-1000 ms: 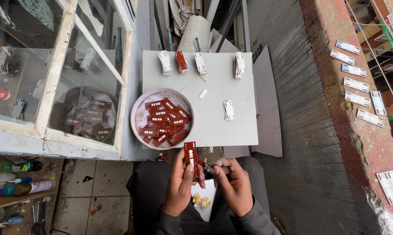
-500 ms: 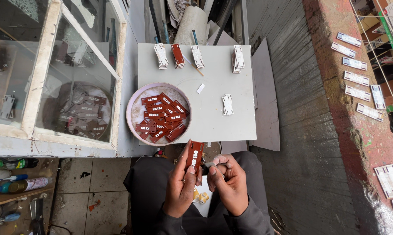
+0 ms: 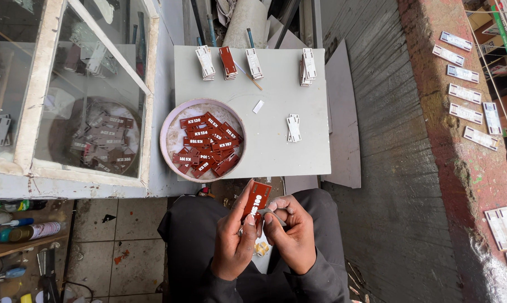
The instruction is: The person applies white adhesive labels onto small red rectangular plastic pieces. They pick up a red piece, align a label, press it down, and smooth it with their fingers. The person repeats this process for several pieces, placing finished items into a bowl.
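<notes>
Together, left hand and right hand grip one red tag; five stacks on table.

The tag pinched in the left hand looks like smooth, slightly glossy red-brown plastic with white lettering; the tags in the bowl at the table's near left corner match it. The bowl's rim is dull, scuffed and pale. The table top is matt grey board. The sleeves look like soft dark cloth
</notes>
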